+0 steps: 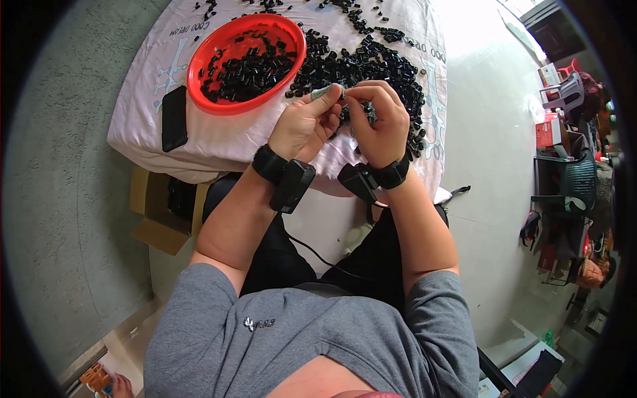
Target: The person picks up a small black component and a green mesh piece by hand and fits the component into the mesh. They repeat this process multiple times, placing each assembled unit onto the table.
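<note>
The head view looks down on a seated person in a grey shirt (298, 338), forearms reaching up toward a table under a pale cloth (219, 142).

The left hand (306, 123) and right hand (378, 119) meet over the near edge of the table, fingertips together. The left thumb and forefinger are pinched shut on a small pale part (325, 91) — greyish-green, its shape too small to make out. The right hand's fingers are curled in close, tips touching the same part from the other side; whether it holds anything more of its own cannot be told. Each wrist carries a black band with a black device hanging off it: one on the left wrist (284, 176), one on the right (371, 179). A thin cable (318, 255) runs down across the lap.

Just beyond the hands lies a loose pile (371, 63) of small black pieces, spread over the cloth and thinning out toward the far edge. Left of the pile, touching its fringe, sits a red bowl (202, 50) — round, shallow, holding a layer of the same black pieces (249, 69), heaped mostly toward its right half, with bare red showing on the left.

A black phone (174, 118) lies flat on the cloth beside the bowl's near-left rim. Below the table's left edge stands an open cardboard box (156, 212) on the floor, dark contents inside that cannot be made out.

At the far right, well apart, stand shelves (564, 166) crowded with assorted goods.
</note>
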`<state>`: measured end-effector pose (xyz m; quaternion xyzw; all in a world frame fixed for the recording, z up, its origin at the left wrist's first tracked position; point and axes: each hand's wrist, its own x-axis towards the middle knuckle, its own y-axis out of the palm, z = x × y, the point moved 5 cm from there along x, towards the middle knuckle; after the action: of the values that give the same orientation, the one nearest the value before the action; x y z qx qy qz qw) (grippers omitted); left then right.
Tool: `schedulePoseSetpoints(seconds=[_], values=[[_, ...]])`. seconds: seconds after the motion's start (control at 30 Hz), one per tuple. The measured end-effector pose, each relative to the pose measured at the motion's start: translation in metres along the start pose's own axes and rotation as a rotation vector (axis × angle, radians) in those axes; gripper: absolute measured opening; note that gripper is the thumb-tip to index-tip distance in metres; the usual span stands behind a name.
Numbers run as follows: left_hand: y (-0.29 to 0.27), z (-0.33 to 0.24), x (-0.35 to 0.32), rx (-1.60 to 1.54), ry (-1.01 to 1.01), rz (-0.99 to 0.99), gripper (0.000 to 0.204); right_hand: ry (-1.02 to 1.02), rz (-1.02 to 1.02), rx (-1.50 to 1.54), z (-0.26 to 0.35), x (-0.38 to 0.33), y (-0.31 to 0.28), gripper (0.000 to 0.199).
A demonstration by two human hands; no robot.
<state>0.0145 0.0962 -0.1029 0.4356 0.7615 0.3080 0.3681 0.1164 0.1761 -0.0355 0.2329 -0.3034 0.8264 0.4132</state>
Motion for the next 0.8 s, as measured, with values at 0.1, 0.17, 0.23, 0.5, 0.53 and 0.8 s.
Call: schedulePoseSetpoints(seconds=[0.1, 0.17, 0.23, 0.5, 0.53, 0.8], values=[[-0.002, 0.006, 0.0, -0.087, -0.023, -0.022, 0.012, -0.023, 0.003, -0.034, 0.002, -0.001, 0.002, 0.008], [-0.004, 0.007, 0.001, -0.13, -0.032, -0.028, 0.012, -0.043, 0.013, -0.015, -0.001, -0.003, 0.004, 0.008], [-0.002, 0.004, 0.001, -0.1, -0.019, 0.03, 0.012, 0.0, 0.014, 0.055, -0.01, -0.003, 0.006, 0.009], [-0.012, 0.0, 0.006, -0.199, -0.012, -0.061, 0.009, 0.396, 0.1, 0.471, -0.046, 0.009, -0.024, 0.024], [-0.016, -0.003, 0.007, -0.219, -0.008, -0.075, 0.009, 0.385, 0.099, 0.372, -0.057, 0.012, -0.036, 0.02], [-0.013, -0.007, 0.009, -0.253, 0.027, -0.137, 0.01, 0.224, 0.483, -0.33, -0.062, -0.003, -0.035, 0.015]])
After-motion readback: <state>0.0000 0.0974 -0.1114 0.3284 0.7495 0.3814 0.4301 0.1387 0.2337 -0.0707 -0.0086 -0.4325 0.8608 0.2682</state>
